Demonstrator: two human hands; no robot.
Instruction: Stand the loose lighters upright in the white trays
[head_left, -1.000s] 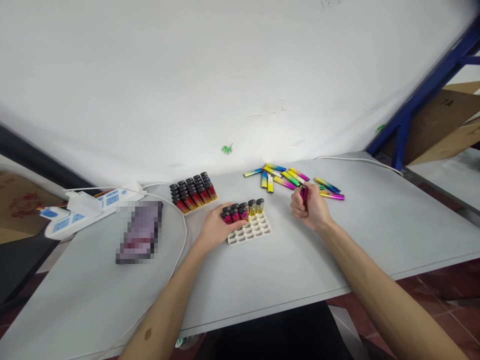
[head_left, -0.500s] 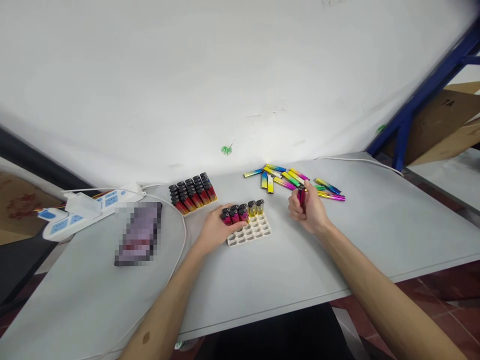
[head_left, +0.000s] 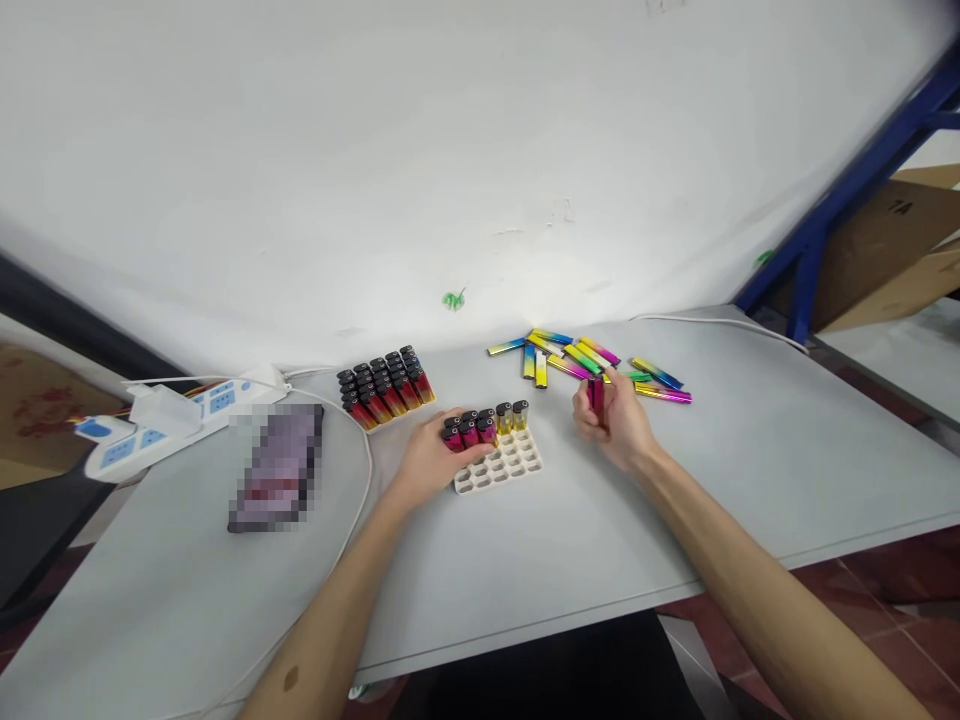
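My left hand (head_left: 430,458) is closed round several pink tubes with black caps (head_left: 469,432), its thumb across their front. They stand in the left part of a white tray (head_left: 501,480) with rows of oval holes. Beside them, two clear-yellow tubes with black caps (head_left: 512,415) stand at the tray's back right. Apart from the tray, my right hand (head_left: 615,425) is closed on a dark pink tube (head_left: 596,393), held upright between thumb and fingers. Past that hand lies a loose pile of shiny gradient-coloured tubes (head_left: 566,367).
A full tray of red-yellow tubes with black caps (head_left: 386,390) stands at the back left. Further left are a power strip (head_left: 180,420), a pixelated purple object (head_left: 276,470) and a white cable (head_left: 369,470). A white wall (head_left: 480,180) rises behind the table.
My right hand has moved slightly left and turned, so the pink tube in it shows more upright. My left hand and the tray have stayed in place.
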